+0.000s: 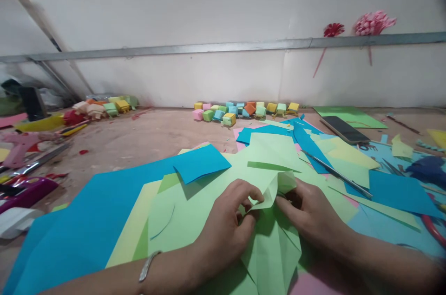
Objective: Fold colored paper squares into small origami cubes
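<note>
A creased, light green sheet of paper [273, 248] is held between my two hands, its upper end folded up into raised flaps. My left hand [226, 216] pinches the left side of the fold with thumb and fingers. On the opposite side, my right hand [311, 206] grips the same paper, its thumb pressing near the fold and its other fingertips partly hidden. Flat light green sheets [195, 216] lie beneath, with a thin blue strip [163, 225] on them. Just beyond my hands is a blue paper piece [202, 163].
Small folded paper cubes [240, 110] in several colours stand against the wall. To the right are a phone [343, 129], a slim metal tool [336, 173] and scissors [393, 166] among paper scraps. A pink glue gun [21, 146] and purple tool [28, 193] lie left.
</note>
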{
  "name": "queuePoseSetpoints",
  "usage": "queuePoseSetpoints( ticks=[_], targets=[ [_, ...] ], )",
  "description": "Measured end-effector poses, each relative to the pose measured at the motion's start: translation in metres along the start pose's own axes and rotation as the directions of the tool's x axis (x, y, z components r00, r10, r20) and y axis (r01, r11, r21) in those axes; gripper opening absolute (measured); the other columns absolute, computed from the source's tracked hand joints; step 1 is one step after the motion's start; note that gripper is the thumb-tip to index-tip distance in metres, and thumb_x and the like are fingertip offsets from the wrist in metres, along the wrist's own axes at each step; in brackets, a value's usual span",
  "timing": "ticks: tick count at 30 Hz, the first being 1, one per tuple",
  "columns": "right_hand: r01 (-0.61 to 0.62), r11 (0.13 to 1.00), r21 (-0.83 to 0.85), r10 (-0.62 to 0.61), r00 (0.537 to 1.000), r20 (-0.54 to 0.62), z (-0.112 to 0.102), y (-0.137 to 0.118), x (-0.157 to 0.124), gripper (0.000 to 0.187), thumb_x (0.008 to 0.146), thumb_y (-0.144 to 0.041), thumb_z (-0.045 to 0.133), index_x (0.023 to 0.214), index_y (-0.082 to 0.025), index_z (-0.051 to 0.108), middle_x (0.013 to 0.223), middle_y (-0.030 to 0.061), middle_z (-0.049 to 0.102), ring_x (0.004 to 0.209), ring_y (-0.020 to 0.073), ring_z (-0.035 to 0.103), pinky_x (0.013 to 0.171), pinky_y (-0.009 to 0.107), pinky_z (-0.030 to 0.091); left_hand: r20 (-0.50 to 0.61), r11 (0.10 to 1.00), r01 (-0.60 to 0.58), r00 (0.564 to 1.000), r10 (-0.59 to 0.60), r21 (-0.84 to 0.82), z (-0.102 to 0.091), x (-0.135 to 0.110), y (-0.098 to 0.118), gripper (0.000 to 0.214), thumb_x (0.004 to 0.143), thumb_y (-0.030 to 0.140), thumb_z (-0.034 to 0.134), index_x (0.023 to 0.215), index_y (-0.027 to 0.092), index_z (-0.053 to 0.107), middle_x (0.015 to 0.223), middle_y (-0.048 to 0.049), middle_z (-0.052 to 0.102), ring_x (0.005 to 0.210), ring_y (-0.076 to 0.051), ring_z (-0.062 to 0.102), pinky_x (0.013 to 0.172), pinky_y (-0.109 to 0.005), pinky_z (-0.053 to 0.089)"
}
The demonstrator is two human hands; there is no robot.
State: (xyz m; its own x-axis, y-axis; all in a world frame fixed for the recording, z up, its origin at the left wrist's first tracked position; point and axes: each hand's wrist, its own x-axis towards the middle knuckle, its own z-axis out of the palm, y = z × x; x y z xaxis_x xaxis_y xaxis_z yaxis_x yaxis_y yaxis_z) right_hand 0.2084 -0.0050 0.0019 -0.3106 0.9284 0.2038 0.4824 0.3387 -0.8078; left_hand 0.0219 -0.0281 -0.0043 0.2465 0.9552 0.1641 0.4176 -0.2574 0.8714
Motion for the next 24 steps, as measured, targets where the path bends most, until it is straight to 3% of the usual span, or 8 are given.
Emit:
queuePoseSetpoints(
  ticks=[4, 8, 11, 14, 19, 24],
  targets=[
    [0.075, 0.997, -0.034, -0.074, 0.997, 0.031, 0.000, -0.001, -0.003, 0.011, 0.079, -0.016, 0.048, 0.073, -0.021, 0.056, 0.069, -0.0011, 0.060, 0.062, 0.0141, 0.053, 0.057, 0.025, 0.041, 0.013, 0.997, 0.081, 0.997, -0.081, 0.019, -0.002, 0.007, 0.003, 0.009, 0.074, 0.013, 0.055, 0.076, 0.020, 0.050, 0.075, 0.0015, 0.055, 0.070, -0.015, 0.050, 0.062, -0.026, 0.040],
    [0.087, 0.991, -0.101, -0.085, 0.996, 0.017, 0.001, -0.002, -0.004, 0.012, 0.075, -0.013, 0.047, 0.068, -0.021, 0.052, 0.064, -0.0022, 0.055, 0.057, 0.0131, 0.048, 0.053, 0.025, 0.037, -0.041, 0.993, 0.098, 0.995, -0.096, 0.061, 0.000, 0.011, 0.004, 0.014, 0.074, 0.016, 0.056, 0.067, 0.020, 0.043, 0.065, 0.0039, 0.047, 0.064, -0.014, 0.043, 0.059, -0.025, 0.035],
    [0.073, 0.992, -0.103, -0.073, 0.997, 0.007, 0.001, -0.002, -0.002, 0.013, 0.076, -0.014, 0.046, 0.065, -0.021, 0.051, 0.062, -0.0022, 0.055, 0.057, 0.0127, 0.046, 0.053, 0.025, 0.037, -0.044, 0.997, 0.067, 0.997, -0.065, 0.046, 0.004, 0.010, 0.003, 0.015, 0.074, 0.016, 0.056, 0.068, 0.020, 0.043, 0.067, 0.0036, 0.046, 0.064, -0.013, 0.042, 0.058, -0.025, 0.035],
    [0.008, 0.998, -0.066, -0.008, 1.000, 0.000, 0.001, 0.000, 0.001, 0.012, 0.078, -0.017, 0.047, 0.067, -0.020, 0.052, 0.063, -0.0016, 0.056, 0.058, 0.0133, 0.046, 0.054, 0.025, 0.037, 0.020, 0.998, 0.056, 0.998, -0.056, -0.029, 0.006, 0.006, 0.003, 0.010, 0.072, 0.015, 0.056, 0.075, 0.020, 0.048, 0.078, 0.0014, 0.050, 0.065, -0.013, 0.046, 0.057, -0.024, 0.039],
    [-0.088, 0.996, -0.016, 0.088, 0.996, -0.009, -0.001, 0.002, 0.003, 0.013, 0.081, -0.025, 0.049, 0.072, -0.019, 0.055, 0.068, 0.0011, 0.061, 0.061, 0.0155, 0.051, 0.054, 0.026, 0.040, 0.104, 0.991, 0.084, 0.992, -0.073, -0.106, 0.002, 0.003, 0.008, 0.020, 0.071, 0.015, 0.057, 0.090, 0.020, 0.054, 0.090, -0.0022, 0.054, 0.073, -0.015, 0.053, 0.057, -0.024, 0.043],
    [0.048, 0.996, -0.074, -0.046, 0.998, 0.034, 0.000, -0.002, -0.001, 0.011, 0.075, -0.018, 0.049, 0.071, -0.020, 0.059, 0.068, -0.0004, 0.062, 0.062, 0.0152, 0.054, 0.058, 0.026, 0.041, 0.053, 0.994, 0.113, 0.992, -0.113, 0.011, 0.001, 0.007, 0.004, 0.005, 0.074, 0.015, 0.055, 0.075, 0.019, 0.052, 0.073, 0.0011, 0.055, 0.070, -0.015, 0.049, 0.063, -0.028, 0.039]
  ],
)
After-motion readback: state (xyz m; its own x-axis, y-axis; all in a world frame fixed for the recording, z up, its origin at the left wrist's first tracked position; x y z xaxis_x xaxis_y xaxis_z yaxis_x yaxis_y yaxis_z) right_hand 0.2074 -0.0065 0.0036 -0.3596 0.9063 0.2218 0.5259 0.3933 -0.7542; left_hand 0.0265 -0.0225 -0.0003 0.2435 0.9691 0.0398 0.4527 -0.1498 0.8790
